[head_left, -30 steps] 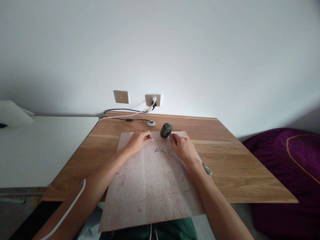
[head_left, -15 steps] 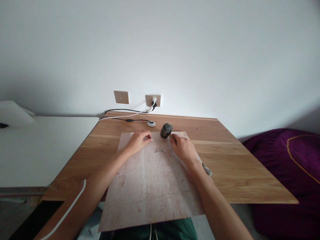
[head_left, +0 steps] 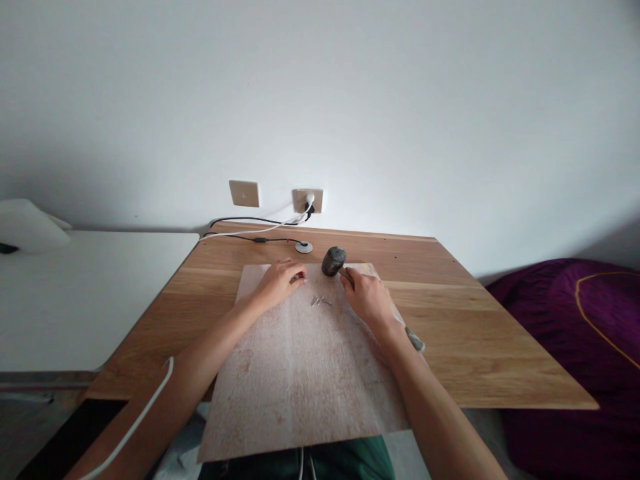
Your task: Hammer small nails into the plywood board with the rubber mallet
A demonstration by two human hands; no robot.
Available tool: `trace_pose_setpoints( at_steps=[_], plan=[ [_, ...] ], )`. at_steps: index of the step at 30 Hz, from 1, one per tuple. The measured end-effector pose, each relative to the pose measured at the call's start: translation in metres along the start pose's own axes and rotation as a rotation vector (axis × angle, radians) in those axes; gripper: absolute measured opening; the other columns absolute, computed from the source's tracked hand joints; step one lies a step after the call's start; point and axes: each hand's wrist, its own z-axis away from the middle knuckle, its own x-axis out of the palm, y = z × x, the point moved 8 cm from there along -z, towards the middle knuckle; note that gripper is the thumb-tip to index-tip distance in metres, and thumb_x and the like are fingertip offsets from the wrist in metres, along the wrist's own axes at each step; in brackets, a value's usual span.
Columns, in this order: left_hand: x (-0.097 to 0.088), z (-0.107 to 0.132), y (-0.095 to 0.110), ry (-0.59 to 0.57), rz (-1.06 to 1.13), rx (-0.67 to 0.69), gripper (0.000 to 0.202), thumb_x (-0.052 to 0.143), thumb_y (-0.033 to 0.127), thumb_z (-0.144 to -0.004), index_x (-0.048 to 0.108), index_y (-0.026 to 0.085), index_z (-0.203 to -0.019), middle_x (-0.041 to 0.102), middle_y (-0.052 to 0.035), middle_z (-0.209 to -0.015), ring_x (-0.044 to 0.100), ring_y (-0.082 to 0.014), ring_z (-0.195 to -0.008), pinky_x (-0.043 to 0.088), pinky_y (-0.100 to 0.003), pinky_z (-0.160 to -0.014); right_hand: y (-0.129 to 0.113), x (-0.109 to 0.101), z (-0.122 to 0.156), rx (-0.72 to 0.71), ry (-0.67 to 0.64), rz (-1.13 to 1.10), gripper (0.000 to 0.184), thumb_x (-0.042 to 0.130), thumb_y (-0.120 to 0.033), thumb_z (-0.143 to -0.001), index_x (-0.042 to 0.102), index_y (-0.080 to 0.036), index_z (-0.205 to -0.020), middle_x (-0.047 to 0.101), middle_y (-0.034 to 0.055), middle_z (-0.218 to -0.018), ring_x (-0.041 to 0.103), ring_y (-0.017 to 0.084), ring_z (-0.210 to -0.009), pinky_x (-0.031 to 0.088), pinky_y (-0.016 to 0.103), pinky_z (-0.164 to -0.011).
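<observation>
The right hand [head_left: 369, 298] is closed around the handle of a hammer [head_left: 333, 261], gripping it just behind the dark head. The head rests on the far edge of a pale board [head_left: 300, 380], and the handle's grey butt end pokes out past the wrist towards the desk's right side. The left hand [head_left: 279, 281] lies knuckles up on the same board, near its far left corner. Its fingers are bunched narrowly with the tips pressed down, and something tiny shows at the fingertips, but I cannot tell whether they pinch it. Between the two hands, slightly nearer the right one, a few loose nails [head_left: 320, 301] lie on the board, touching neither hand.

The board sits in the middle of a wooden desk [head_left: 480, 347]. Its far edge stops short of the desk's back edge, and its near edge overhangs the desk's front edge above the person's lap. Beyond the board, close to the back edge, is a small white disc [head_left: 303, 247]. A black and a white cable [head_left: 250, 230] run from it along the back left corner up to a wall socket [head_left: 307, 199], which has a blank plate [head_left: 245, 193] beside it. A thin white cord [head_left: 143, 413] crosses the left forearm. Off the desk's left side stands a white surface [head_left: 90, 300], and off the right side a purple cushion [head_left: 575, 347].
</observation>
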Motion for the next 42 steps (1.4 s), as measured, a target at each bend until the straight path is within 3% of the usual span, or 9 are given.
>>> trace_pose_setpoints(
  at_steps=[5, 13, 20, 28, 42],
  plan=[
    [0.002, 0.001, -0.005, 0.015, 0.072, -0.04, 0.014, 0.075, 0.014, -0.086, 0.064, 0.023, -0.089, 0.073, -0.0002, -0.087, 0.071, -0.0192, -0.086, 0.053, -0.032, -0.083, 0.0, -0.001, 0.0, -0.008, 0.018, 0.007, 0.035, 0.042, -0.04, -0.107, 0.071, -0.025, -0.118, 0.08, 0.0105, -0.103, 0.074, 0.025, -0.089, 0.042, 0.029, -0.068],
    [0.006, 0.002, -0.008, -0.008, 0.107, -0.087, 0.03, 0.072, 0.009, -0.086, 0.061, 0.024, -0.109, 0.079, 0.0012, -0.089, 0.074, -0.0215, -0.094, 0.053, -0.036, -0.093, -0.013, -0.006, 0.003, -0.127, 0.041, -0.057, 0.032, 0.043, -0.037, -0.107, 0.071, -0.025, -0.117, 0.08, 0.0081, -0.103, 0.072, 0.022, -0.088, 0.041, 0.028, -0.073],
    [0.005, 0.001, -0.01, 0.001, 0.047, -0.118, 0.033, 0.078, 0.011, -0.081, 0.062, 0.022, -0.108, 0.078, -0.001, -0.09, 0.074, -0.0249, -0.096, 0.053, -0.037, -0.092, -0.026, -0.007, 0.008, -0.235, 0.072, -0.093, 0.035, 0.042, -0.037, -0.108, 0.069, -0.025, -0.126, 0.079, 0.0078, -0.105, 0.072, 0.022, -0.089, 0.041, 0.027, -0.073],
    [0.007, 0.001, -0.016, -0.01, 0.095, -0.178, 0.055, 0.076, 0.009, -0.081, 0.058, 0.019, -0.132, 0.078, -0.0022, -0.089, 0.076, -0.0238, -0.088, 0.056, -0.036, -0.089, -0.031, -0.002, 0.01, -0.276, 0.021, -0.073, 0.034, 0.042, -0.039, -0.108, 0.068, -0.027, -0.127, 0.079, 0.0062, -0.102, 0.072, 0.022, -0.086, 0.04, 0.027, -0.071],
    [0.004, 0.001, -0.014, 0.01, 0.067, -0.188, 0.047, 0.076, 0.009, -0.081, 0.065, 0.02, -0.125, 0.08, -0.0018, -0.09, 0.076, -0.0241, -0.09, 0.056, -0.037, -0.093, -0.033, -0.005, 0.01, -0.286, 0.048, -0.089, 0.033, 0.042, -0.037, -0.108, 0.069, -0.026, -0.124, 0.079, 0.0066, -0.103, 0.072, 0.022, -0.088, 0.04, 0.027, -0.071]
  ],
)
